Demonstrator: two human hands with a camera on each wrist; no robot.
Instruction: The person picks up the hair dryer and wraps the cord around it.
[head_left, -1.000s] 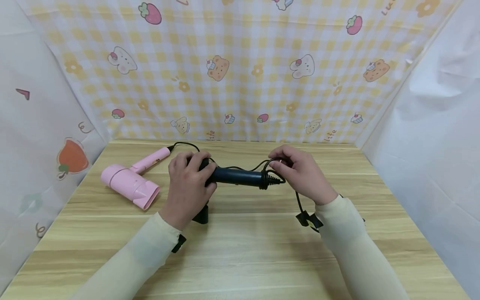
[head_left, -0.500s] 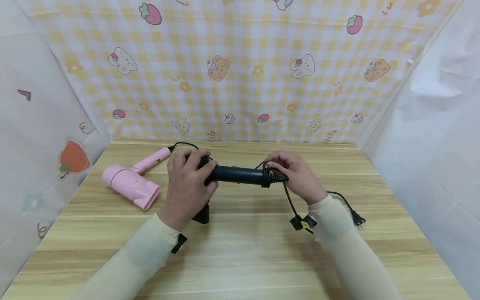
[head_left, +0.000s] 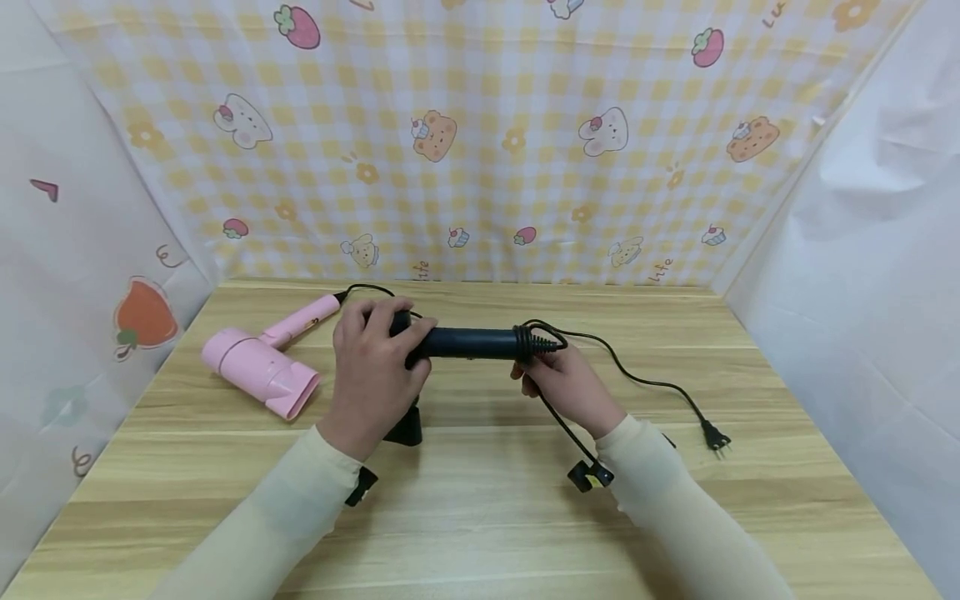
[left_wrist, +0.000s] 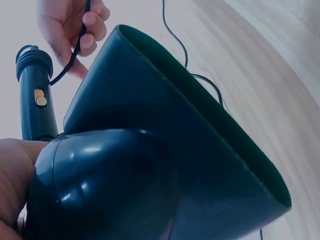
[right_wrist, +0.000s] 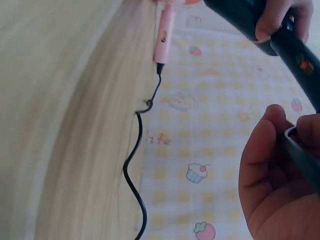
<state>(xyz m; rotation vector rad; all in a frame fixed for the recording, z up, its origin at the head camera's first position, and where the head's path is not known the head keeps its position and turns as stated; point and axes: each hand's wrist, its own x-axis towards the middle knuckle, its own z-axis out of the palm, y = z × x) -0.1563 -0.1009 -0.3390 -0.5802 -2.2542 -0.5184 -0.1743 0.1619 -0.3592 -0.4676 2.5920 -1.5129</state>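
A dark blue-black hair dryer [head_left: 472, 342] is held above the table, its handle pointing right. My left hand [head_left: 371, 375] grips it round the body, hiding much of that part; the wide nozzle [left_wrist: 175, 120] fills the left wrist view. Several turns of its black cord [head_left: 522, 342] circle the handle's end. Just below that end, my right hand [head_left: 566, 383] pinches the cord, which hangs down toward the right wrist. In the right wrist view, the cord [right_wrist: 302, 157] runs between my thumb and curled fingers.
On the wooden table [head_left: 480, 517], a pink hair dryer [head_left: 262, 371] lies at the left. A black cord [head_left: 637, 379] trails rightward to a two-pin plug [head_left: 716, 436]. A small black piece with a yellow mark [head_left: 590, 477] is by the right wrist. A checked cloth [head_left: 480, 183] hangs behind.
My right hand has moved from beyond the handle's end to beneath it, carrying the cord round. The plug at the right has come into full view. My left hand has stayed nearly still.
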